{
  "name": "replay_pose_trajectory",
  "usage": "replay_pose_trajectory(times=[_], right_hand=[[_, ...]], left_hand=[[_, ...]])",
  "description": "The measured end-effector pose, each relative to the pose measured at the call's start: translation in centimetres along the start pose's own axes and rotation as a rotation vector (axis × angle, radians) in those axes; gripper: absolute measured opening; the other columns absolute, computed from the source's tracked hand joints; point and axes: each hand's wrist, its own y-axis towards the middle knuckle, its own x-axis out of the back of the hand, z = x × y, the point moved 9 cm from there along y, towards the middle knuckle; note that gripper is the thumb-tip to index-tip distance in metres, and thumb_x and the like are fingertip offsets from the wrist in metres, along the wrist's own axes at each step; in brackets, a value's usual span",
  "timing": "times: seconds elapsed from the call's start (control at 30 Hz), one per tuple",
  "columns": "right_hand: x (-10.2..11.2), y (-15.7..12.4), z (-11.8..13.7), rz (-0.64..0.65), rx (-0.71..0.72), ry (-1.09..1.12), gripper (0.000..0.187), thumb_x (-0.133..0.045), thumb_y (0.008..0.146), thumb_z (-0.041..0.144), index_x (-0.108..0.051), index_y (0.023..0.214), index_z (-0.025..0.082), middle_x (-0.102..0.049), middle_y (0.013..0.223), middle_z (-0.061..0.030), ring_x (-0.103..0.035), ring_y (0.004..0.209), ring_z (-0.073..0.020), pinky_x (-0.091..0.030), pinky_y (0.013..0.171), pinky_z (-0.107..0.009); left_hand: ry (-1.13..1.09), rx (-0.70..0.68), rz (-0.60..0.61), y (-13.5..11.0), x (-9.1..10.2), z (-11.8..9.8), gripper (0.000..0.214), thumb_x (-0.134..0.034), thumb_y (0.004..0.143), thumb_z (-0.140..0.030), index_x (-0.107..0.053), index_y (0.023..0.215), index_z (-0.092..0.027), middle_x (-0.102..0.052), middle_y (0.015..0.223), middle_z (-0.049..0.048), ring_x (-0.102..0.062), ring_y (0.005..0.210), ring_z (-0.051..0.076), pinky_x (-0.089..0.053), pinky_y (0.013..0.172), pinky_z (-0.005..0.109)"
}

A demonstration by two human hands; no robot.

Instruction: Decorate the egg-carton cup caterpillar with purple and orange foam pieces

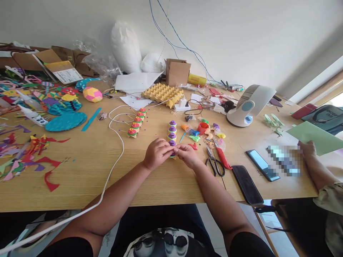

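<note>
My left hand and my right hand meet fingertip to fingertip, both closed in a pinch. A tiny reddish bit shows between the fingertips; its kind is too small to tell. Just behind and partly under them stands a row of egg-carton cups topped with purple balls bearing small dark marks; my fingers hide its near part. Farther left lies a similar row with red and green tops. Small bags of coloured modelling clay and a red tub sit right of the purple row.
Scissors, a red-handled tool and a black phone lie right. A white fan stands behind. A white cable crosses left. Paper scraps cover the far left. Another person's hand holds green paper.
</note>
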Motion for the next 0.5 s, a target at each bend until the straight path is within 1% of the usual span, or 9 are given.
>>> replay_pose_trajectory(times=[0.17,0.27,0.33,0.5], right_hand=[[0.01,0.45,-0.23,-0.007,-0.006,0.031,0.039,-0.085,0.066,0.047,-0.063,0.071,0.016,-0.059,0.061,0.0028,-0.034,0.048,-0.0049,-0.017,0.047,-0.023],[0.21,0.50,-0.23,-0.025,-0.003,0.092,0.039,-0.086,0.065,0.045,-0.060,0.071,0.017,-0.056,0.059,0.0041,-0.034,0.049,-0.0055,-0.016,0.048,-0.023],[0.37,0.48,-0.12,-0.040,0.004,0.114,0.039,-0.085,0.067,0.046,-0.059,0.072,0.017,-0.053,0.058,0.0050,-0.032,0.049,-0.0055,-0.014,0.048,-0.023],[0.53,0.46,0.15,-0.043,0.029,0.061,0.042,-0.078,0.074,0.053,-0.056,0.070,0.018,-0.049,0.056,0.0054,-0.029,0.048,-0.0055,-0.014,0.048,-0.024]], left_hand=[[0.048,-0.003,0.018,0.05,-0.21,-0.01,0.019,-0.069,0.087,-0.021,-0.072,0.106,-0.023,-0.070,0.087,0.0036,-0.059,0.088,0.018,-0.052,0.080,0.033],[0.052,0.010,0.027,-0.01,-0.26,0.20,0.022,-0.069,0.088,-0.021,-0.071,0.110,-0.023,-0.070,0.089,0.0041,-0.060,0.089,0.019,-0.052,0.082,0.034],[0.056,0.017,0.026,-0.10,-0.23,0.36,0.024,-0.070,0.087,-0.022,-0.070,0.111,-0.023,-0.069,0.090,0.0043,-0.060,0.090,0.019,-0.052,0.082,0.034],[0.039,0.049,0.022,-0.19,-0.11,0.75,0.027,-0.070,0.087,-0.023,-0.070,0.114,-0.024,-0.069,0.091,0.0042,-0.060,0.089,0.019,-0.052,0.082,0.035]])
